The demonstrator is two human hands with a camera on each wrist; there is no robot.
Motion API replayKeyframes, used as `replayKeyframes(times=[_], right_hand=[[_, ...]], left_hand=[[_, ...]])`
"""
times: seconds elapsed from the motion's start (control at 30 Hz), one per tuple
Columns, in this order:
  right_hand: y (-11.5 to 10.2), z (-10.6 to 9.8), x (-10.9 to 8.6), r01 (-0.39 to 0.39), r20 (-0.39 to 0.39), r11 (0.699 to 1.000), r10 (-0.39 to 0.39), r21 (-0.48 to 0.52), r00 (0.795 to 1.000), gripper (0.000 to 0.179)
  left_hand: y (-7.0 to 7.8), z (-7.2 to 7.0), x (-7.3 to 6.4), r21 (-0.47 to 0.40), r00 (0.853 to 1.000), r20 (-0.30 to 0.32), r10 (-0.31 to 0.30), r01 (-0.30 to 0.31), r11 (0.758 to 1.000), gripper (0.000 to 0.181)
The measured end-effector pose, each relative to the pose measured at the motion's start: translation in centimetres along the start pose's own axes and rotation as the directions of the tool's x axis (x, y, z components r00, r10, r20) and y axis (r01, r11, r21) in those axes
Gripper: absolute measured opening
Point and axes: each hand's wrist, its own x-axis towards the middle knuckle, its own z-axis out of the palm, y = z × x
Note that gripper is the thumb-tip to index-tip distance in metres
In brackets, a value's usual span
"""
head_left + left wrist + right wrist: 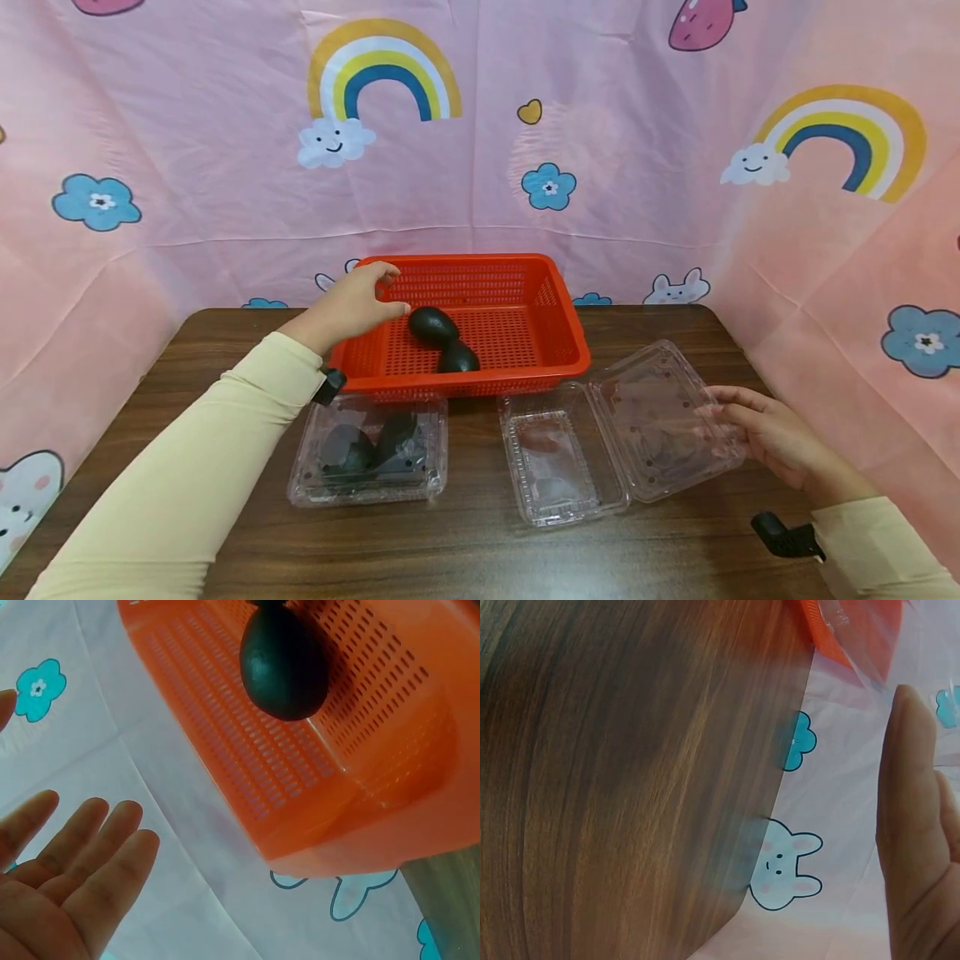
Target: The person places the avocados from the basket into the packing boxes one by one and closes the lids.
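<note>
Two dark avocados [432, 327] lie in the red plastic basket [460, 380], touching each other. My left hand [351, 304] hovers over the basket's left side, its fingers loosely bent and holding nothing. Its thumb tip is close to the nearer avocado; in the left wrist view a gap separates the fingers [112, 881] from the avocado [283, 664]. On the right stands a clear clamshell container [553, 467] with its lid [656, 417] folded outward. My right hand [772, 437] grips the lid's right edge, with some fingertips showing through the plastic.
A second clear clamshell [367, 487], closed with dark avocados inside, sits in front of the basket at left. Everything stands on a brown wooden table [480, 558]. A pink patterned cloth [480, 167] hangs behind and at both sides.
</note>
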Motion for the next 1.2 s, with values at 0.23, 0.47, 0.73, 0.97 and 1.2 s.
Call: replayKeyframes(times=[0.23,0.47,0.73,0.97,1.2], right_hand=[[0.0,0.0,0.0,-0.017,-0.036,0.998,0.015,-0.054,0.999,0.026],[-0.1,-0.1,0.0,0.006,-0.010,1.000,-0.006,-0.014,1.000,0.029],[-0.1,-0.2,0.0,-0.027,-0.058,0.999,0.024,-0.047,0.998,0.028],[-0.2,-0.2,0.0,-0.028,-0.062,0.998,0.025,-0.056,0.998,0.028],[-0.2,-0.1,0.2,-0.033,-0.063,0.996,0.028,-0.081,0.998,0.027]], left_hand=[[0.4,-0.4,1.1,0.047,0.999,0.001,0.040,-0.040,0.998,0.063],[0.5,-0.6,2.3,0.064,0.996,-0.007,0.087,-0.086,0.994,0.062],[0.2,-0.5,3.9,0.116,0.994,0.021,0.111,-0.113,0.987,0.063],[0.2,-0.1,4.9,0.179,0.988,0.017,0.156,-0.156,0.971,0.060],[-0.1,0.9,5.6,0.242,0.984,0.087,0.159,-0.175,0.954,0.060]])
